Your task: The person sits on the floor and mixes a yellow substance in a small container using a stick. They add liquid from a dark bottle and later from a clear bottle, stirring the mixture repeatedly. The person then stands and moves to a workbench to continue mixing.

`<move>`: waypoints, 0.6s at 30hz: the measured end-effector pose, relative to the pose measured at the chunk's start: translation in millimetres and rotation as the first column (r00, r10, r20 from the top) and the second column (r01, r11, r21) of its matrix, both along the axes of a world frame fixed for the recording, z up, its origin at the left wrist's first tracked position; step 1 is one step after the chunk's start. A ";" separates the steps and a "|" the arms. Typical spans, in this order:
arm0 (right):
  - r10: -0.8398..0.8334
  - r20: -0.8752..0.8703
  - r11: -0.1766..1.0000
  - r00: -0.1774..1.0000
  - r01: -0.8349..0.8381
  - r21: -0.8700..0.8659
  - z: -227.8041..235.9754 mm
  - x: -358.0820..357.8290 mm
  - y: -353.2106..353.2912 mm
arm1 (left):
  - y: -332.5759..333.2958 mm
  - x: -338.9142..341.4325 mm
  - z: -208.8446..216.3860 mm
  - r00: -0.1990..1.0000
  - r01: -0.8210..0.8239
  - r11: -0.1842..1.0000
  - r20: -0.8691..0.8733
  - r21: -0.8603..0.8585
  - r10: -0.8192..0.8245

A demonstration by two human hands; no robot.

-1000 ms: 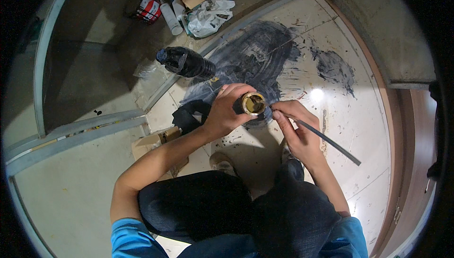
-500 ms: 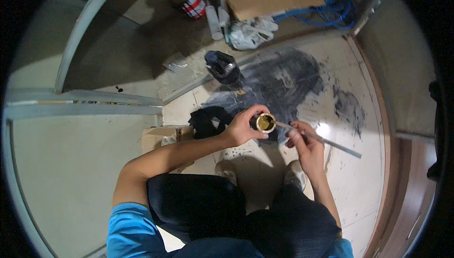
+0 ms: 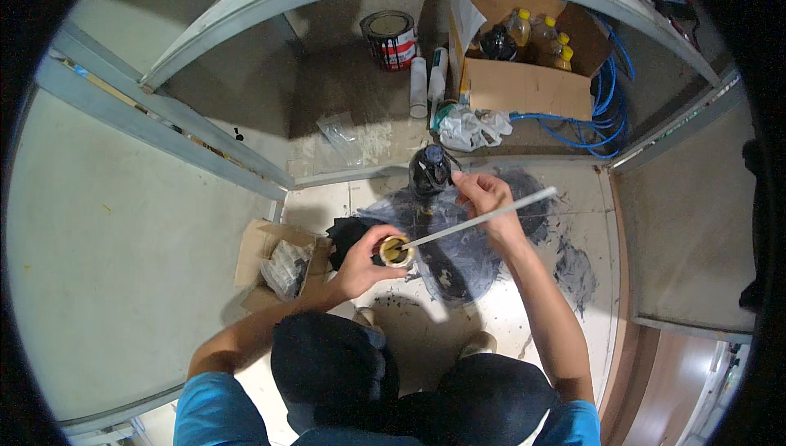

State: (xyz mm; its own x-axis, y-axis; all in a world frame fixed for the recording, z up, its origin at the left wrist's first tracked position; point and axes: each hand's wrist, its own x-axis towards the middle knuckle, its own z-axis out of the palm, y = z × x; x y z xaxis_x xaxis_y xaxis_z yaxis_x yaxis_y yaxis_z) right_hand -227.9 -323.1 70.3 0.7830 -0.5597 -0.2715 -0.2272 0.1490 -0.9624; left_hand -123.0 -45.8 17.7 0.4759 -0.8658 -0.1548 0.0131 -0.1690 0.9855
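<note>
My left hand is wrapped round a small round can with its open top facing up and a yellowish-olive inside. A long pale stick stands slanted in the can, its free end passing above my right wrist. Away from the stick, my right hand reaches forward, fingers curled, thumb and fingertips at the side of a black bottle with a dark blue cap. The bottle stands upright on the floor; its grip is partly hidden by the fingers.
Dark grey smears cover the tiles. Left of me are a black cloth and an open carton with plastic inside. Inside the cabinet are a paint can, white tubes, a plastic bag, boxed yellow-capped bottles and blue cable.
My right hand has let go of the stick and moved forward to the black bottle. The stick stays leaning in the can in my left hand. The view has tilted up, showing more cabinet.
</note>
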 end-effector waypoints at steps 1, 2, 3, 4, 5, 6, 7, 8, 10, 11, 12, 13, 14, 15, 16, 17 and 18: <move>0.012 0.053 0.999 0.999 -0.013 0.035 5.1 10.5 3.1 | 10.7 1.0 1.7 0.999 -0.052 0.998 -0.014 -0.031 0.051; -0.013 0.050 0.998 0.999 0.009 0.061 10.6 18.5 7.8 | 22.5 2.2 4.0 0.996 -0.085 0.996 -0.029 -0.041 0.083; -0.037 0.053 0.997 0.998 0.034 0.065 16.8 25.1 10.4 | 32.0 4.4 5.6 0.992 -0.115 0.993 -0.047 -0.028 0.114; -0.102 -0.012 0.994 0.995 0.103 0.044 23.4 28.2 10.8 | 41.2 6.6 6.4 0.988 -0.151 0.988 -0.034 -0.014 0.151; -0.087 0.053 0.992 0.995 0.082 0.092 29.8 29.5 10.3 | 50.5 7.5 6.5 0.984 -0.177 0.984 -0.009 -0.019 0.177; -0.109 0.058 0.988 0.992 0.101 0.119 36.2 31.9 9.1 | 57.6 10.6 5.9 0.977 -0.202 0.979 0.077 0.014 0.201; -0.112 0.056 0.983 0.992 0.102 0.151 42.3 33.4 8.0 | 62.1 11.5 3.5 0.965 -0.237 0.971 0.111 0.005 0.236; -0.115 0.092 0.982 0.989 0.099 0.159 48.6 37.2 5.7 | 66.6 11.9 1.0 0.963 -0.255 0.965 0.072 -0.063 0.260; -0.140 0.004 0.981 0.990 0.138 0.138 61.6 45.2 2.8 | 74.1 12.4 -4.8 0.954 -0.299 0.945 -0.003 -0.131 0.301; -0.123 -0.012 0.984 0.992 0.124 0.125 68.3 51.0 2.8 | 76.8 13.1 -7.8 0.948 -0.319 0.934 -0.046 -0.161 0.316; -0.104 0.017 0.987 0.994 0.101 0.122 75.0 57.7 3.4 | 79.7 13.6 -10.5 0.937 -0.348 0.917 -0.097 -0.193 0.335; -0.101 -0.034 0.988 0.994 0.104 0.114 82.5 64.1 2.8 | 84.0 12.4 -12.3 0.930 -0.366 0.910 -0.091 -0.195 0.355; -0.097 0.014 0.989 0.995 0.095 0.112 90.5 70.6 1.4 | 86.6 11.3 -14.5 0.923 -0.386 0.901 -0.096 -0.197 0.374; -0.111 0.006 0.988 0.994 0.110 0.106 99.1 76.5 -1.9 | 88.4 10.3 -16.4 0.916 -0.401 0.894 -0.102 -0.201 0.388; -0.121 0.063 0.985 0.991 0.112 0.132 109.3 81.3 -9.2 | 90.6 8.7 -18.0 0.896 -0.441 0.883 -0.139 -0.161 0.422; -0.143 0.084 0.980 0.986 0.129 0.151 119.4 83.5 -17.0 | 92.9 7.6 -19.6 0.882 -0.469 0.868 -0.132 -0.163 0.452; -0.178 0.150 0.972 0.973 0.150 0.183 129.4 81.2 -26.6 | 93.6 6.7 -21.4 0.873 -0.486 0.857 -0.129 -0.172 0.470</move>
State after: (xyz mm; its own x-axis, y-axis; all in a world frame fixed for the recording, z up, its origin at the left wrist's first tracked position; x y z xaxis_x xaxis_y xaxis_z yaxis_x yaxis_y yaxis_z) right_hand -146.8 -349.8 199.7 0.7259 -0.6412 -0.2490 -0.0274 0.3347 -0.9419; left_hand -116.2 47.8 -3.7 0.8320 -0.5511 -0.0635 0.1229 0.0716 0.9898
